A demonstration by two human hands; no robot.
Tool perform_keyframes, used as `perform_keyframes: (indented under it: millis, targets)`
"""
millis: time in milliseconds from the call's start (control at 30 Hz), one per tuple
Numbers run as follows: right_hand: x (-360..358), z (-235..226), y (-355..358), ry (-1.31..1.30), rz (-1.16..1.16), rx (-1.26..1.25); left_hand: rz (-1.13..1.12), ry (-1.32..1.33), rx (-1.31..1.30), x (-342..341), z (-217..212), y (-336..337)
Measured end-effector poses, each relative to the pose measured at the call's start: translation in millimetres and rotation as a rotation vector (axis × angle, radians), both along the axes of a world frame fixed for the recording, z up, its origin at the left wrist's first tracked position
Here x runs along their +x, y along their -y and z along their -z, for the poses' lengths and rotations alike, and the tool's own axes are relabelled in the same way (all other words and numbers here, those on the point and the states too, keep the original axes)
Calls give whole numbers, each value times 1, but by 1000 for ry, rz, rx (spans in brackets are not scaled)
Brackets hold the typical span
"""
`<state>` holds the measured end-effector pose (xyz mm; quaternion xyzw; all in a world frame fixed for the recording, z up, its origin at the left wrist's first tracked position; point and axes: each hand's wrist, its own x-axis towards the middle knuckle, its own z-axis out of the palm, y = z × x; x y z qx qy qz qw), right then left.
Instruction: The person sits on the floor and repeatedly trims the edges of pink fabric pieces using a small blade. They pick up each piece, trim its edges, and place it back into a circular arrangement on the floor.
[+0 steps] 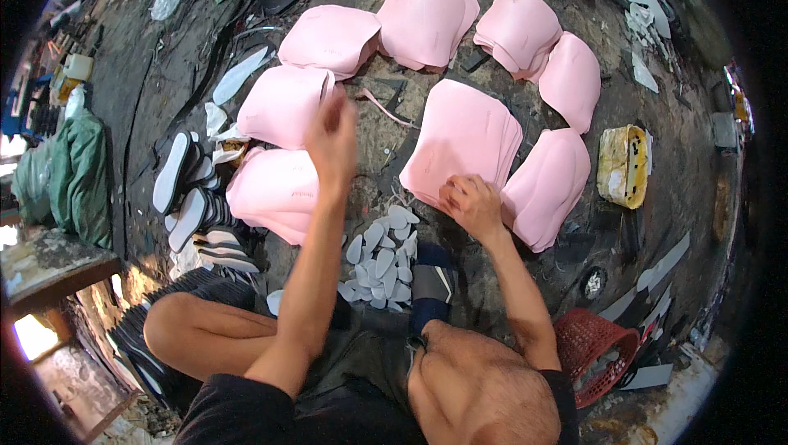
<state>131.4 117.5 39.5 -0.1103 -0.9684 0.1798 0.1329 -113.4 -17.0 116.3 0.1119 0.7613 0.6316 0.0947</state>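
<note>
Pink foam-like sheets lie in several loose stacks on the floor in front of me, in a rough arc. My left hand [332, 137] is raised by the right edge of a left-hand stack [283, 108]; its fingers are smeared by motion, so what they hold, if anything, is unclear. On the near edge of the middle pink stack [464, 133] rests my right hand [474, 205], fingers bent and apart. Another pink stack [275, 190] lies below my left hand, and a creased one [548, 186] sits right of my right hand.
Small grey teardrop-shaped pieces [382, 260] are heaped between my forearms, beside my foot. Grey-white sole-shaped pieces [189, 211] are stacked at left. A red plastic basket [591, 355] lies tipped at lower right, and a yellow block-like container [621, 166] stands farther up.
</note>
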Motion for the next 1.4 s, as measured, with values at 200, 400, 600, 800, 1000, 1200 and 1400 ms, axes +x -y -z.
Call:
perform_keyframes:
  millis: [200,400,600,800,1000,1200,1400]
  targets:
    - [-32,5,1,215,-205,195,371,-274,-695,154,81,103]
    - [-38,18,31,173,-325,471,432,-328,-722,153,96,121]
    - [-44,18,26,212,-172,364,521,-415,-788,138,73,119]
    - [-26,-20,-178,53,680,-73,311,-158,-590,126,60,108]
    - [-38,-11,-66,117,190,-584,390,-324,-726,125,57,110]
    - [-51,11,-20,263,-167,-76,253,-283,-520,125,48,104]
    - [-61,-5,-23,302,-315,24,208,-216,-413,129,58,99]
